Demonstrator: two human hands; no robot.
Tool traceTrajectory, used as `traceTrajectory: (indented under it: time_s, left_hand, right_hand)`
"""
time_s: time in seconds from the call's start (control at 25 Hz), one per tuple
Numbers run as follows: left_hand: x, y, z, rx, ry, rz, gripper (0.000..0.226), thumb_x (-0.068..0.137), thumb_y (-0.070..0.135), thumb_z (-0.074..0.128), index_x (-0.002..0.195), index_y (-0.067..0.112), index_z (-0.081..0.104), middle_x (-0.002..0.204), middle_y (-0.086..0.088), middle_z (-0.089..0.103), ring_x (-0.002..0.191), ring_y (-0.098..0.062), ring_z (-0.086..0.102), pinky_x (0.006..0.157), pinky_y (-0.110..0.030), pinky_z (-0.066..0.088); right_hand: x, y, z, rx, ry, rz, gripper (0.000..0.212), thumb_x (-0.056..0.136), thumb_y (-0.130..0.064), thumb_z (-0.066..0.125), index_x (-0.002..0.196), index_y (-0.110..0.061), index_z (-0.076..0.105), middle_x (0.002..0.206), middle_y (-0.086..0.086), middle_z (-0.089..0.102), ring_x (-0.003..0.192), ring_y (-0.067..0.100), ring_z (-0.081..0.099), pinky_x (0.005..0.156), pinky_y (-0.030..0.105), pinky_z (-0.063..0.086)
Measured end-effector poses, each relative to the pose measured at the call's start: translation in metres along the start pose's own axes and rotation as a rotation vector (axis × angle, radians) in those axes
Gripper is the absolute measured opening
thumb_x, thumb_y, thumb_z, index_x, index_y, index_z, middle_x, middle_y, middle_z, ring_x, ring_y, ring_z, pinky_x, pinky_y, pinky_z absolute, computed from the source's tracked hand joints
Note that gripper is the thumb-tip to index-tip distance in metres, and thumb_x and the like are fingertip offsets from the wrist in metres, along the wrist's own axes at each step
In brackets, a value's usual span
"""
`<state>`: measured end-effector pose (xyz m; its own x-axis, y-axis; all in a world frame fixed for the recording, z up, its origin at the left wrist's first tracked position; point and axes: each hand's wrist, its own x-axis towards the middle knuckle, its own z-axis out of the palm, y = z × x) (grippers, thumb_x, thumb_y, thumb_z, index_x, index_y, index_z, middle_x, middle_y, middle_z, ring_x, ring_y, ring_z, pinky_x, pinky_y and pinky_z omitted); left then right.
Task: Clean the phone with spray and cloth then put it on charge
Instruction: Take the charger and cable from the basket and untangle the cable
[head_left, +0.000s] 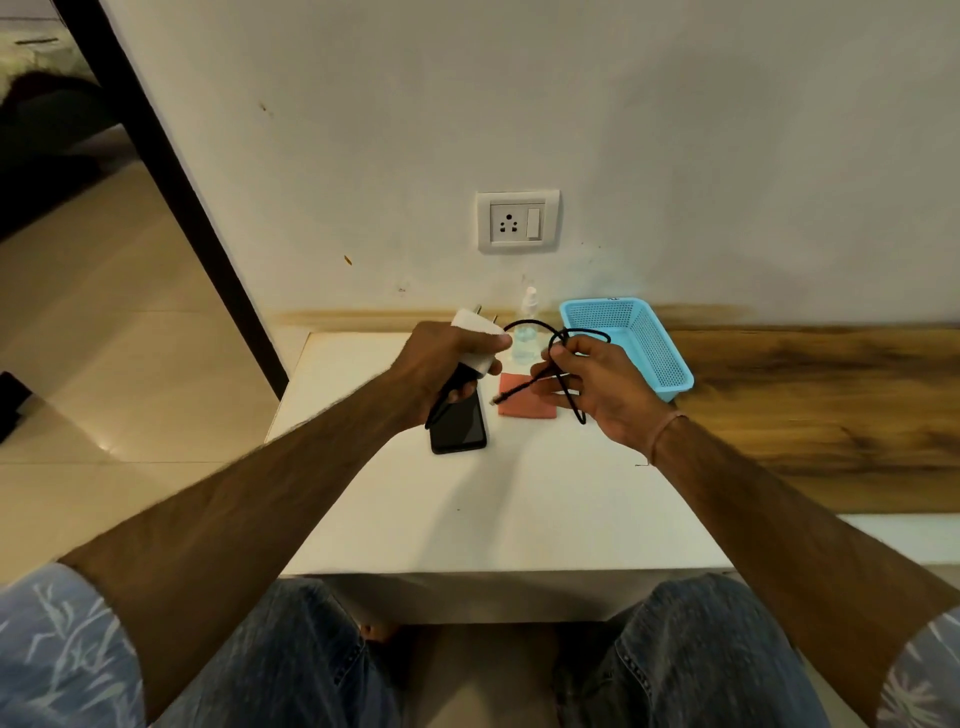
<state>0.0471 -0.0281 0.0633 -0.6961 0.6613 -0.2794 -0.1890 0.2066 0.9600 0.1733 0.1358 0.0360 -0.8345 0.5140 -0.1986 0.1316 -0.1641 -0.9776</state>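
Note:
A black phone (460, 428) lies screen up on the white table (498, 509), partly under my left hand. My left hand (441, 364) grips a white charger plug (475, 338) above it, pins pointing toward the wall. A black cable (558, 338) loops from the plug to my right hand (597, 387), which pinches it; the cable's free end (496, 399) hangs over a folded pink cloth (524, 405). A small clear spray bottle (525, 327) stands behind the hands near the wall.
A white wall socket (518, 222) with a switch is above the table's back edge. A light blue plastic basket (631, 343) sits at the table's back right. A wooden ledge (821, 405) runs to the right; tiled floor lies to the left.

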Motion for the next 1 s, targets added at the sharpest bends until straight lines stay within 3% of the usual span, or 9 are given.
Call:
traceTrajectory:
  time_s: [0.2,0.4,0.52,0.6,0.68,0.8,0.88,1.0]
  left_hand:
    - [0.003,-0.023,0.027,0.065,0.094,0.036,0.037,0.072,0.034,0.089,0.076,0.006,0.065,0.054,-0.002,0.06,0.038,-0.012,0.044,0.038,-0.02,0.034]
    - [0.013,-0.031,0.035,0.02,0.175,-0.025,0.031,0.069,0.024,0.09,0.068,0.013,0.061,0.041,0.007,0.054,0.034,-0.011,0.041,0.035,-0.017,0.031]
    - [0.02,-0.033,0.038,-0.004,0.271,-0.038,0.032,0.068,0.023,0.089,0.066,0.012,0.059,0.037,0.008,0.051,0.028,-0.008,0.04,0.034,-0.015,0.03]
    - [0.024,-0.032,0.039,0.062,0.368,-0.016,0.032,0.064,0.026,0.089,0.068,0.013,0.061,0.042,0.007,0.058,0.028,-0.006,0.044,0.033,-0.014,0.034]
    - [0.03,-0.032,0.036,0.148,0.466,-0.001,0.034,0.061,0.033,0.089,0.073,0.016,0.062,0.059,0.002,0.064,0.041,-0.011,0.058,0.041,-0.022,0.049]
    - [0.034,-0.033,0.025,0.196,0.535,-0.015,0.039,0.06,0.036,0.088,0.077,0.018,0.058,0.076,0.001,0.063,0.073,-0.024,0.07,0.069,-0.037,0.063]
    - [0.034,-0.034,0.016,0.196,0.57,-0.02,0.044,0.061,0.038,0.088,0.086,0.017,0.058,0.08,0.001,0.062,0.079,-0.027,0.07,0.074,-0.041,0.063]
    - [0.033,-0.038,0.005,0.188,0.601,-0.018,0.044,0.063,0.036,0.089,0.088,0.017,0.058,0.081,0.0,0.062,0.08,-0.026,0.069,0.075,-0.042,0.063]
  right_hand:
    - [-0.005,0.0,0.015,-0.096,-0.074,-0.047,0.022,0.097,-0.015,0.056,0.11,-0.001,0.066,0.099,0.017,0.071,0.09,0.029,0.072,0.074,0.04,0.059]
    - [-0.007,0.002,0.01,-0.229,-0.111,-0.096,0.023,0.095,-0.014,0.059,0.113,-0.004,0.069,0.101,0.017,0.072,0.091,0.025,0.072,0.077,0.036,0.06]
    - [-0.006,0.002,0.006,-0.352,-0.115,-0.139,0.024,0.098,-0.015,0.055,0.117,-0.014,0.069,0.092,0.009,0.071,0.089,0.019,0.069,0.087,0.036,0.057]
    - [-0.006,-0.003,0.003,-0.443,-0.095,-0.166,0.024,0.099,-0.02,0.052,0.115,-0.028,0.068,0.083,0.0,0.064,0.081,0.011,0.061,0.087,0.033,0.053]
    - [-0.006,-0.009,-0.003,-0.486,-0.071,-0.192,0.023,0.1,-0.026,0.05,0.108,-0.035,0.069,0.084,-0.003,0.062,0.077,0.009,0.055,0.082,0.029,0.053]
    - [-0.005,-0.019,-0.022,-0.327,-0.095,-0.177,0.025,0.1,-0.022,0.049,0.104,-0.023,0.074,0.067,-0.002,0.044,0.062,0.011,0.042,0.063,0.03,0.052]
    - [-0.004,-0.026,-0.038,-0.236,-0.079,-0.168,0.025,0.1,-0.019,0.049,0.105,-0.016,0.073,0.061,-0.005,0.037,0.056,0.01,0.036,0.053,0.026,0.047]
    - [-0.007,-0.028,-0.06,-0.083,-0.047,-0.181,0.025,0.101,-0.018,0.047,0.1,-0.015,0.071,0.065,-0.004,0.053,0.063,0.013,0.052,0.067,0.034,0.052]
